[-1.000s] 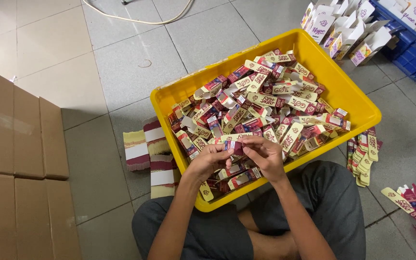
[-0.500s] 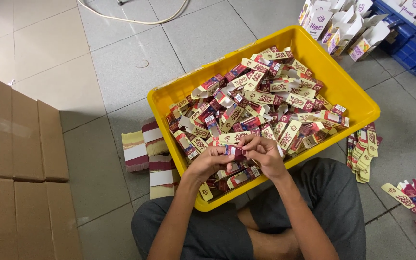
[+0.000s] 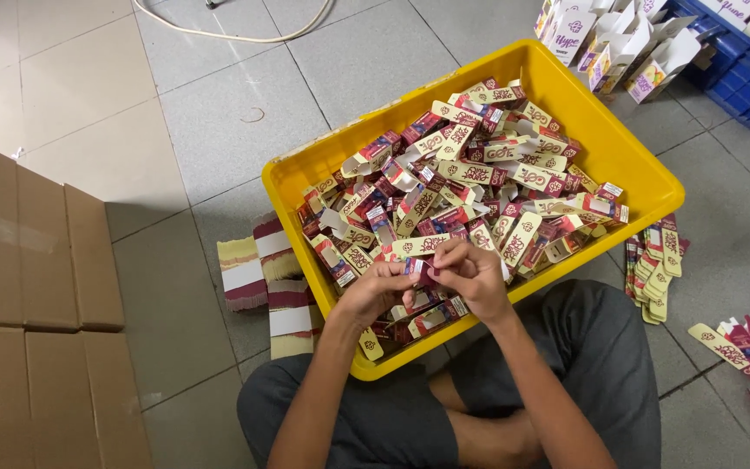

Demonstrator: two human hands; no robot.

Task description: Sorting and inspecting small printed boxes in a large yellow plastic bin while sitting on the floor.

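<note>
The one camera sits on my head, looking steeply down at close range over my lap, my hands and the yellow crate (image 3: 618, 165).

**Both hands drawn together in front of me**

I see my two forearms come up bare from the bottom of the view and angle inward, so the wrists sit close and the hands meet at the middle. My left hand (image 3: 373, 291) is turned palm-in, fingers curled, thumb and forefinger pinched toward the meeting point. My right hand (image 3: 472, 274) sits just beside it — knuckles up, fingers bent over and tips pressed down toward the left thumb. Fingertips of both hands touch or nearly touch; I cannot tell which. Elbows are tucked close above my crossed legs — knees splayed to either side.
</note>
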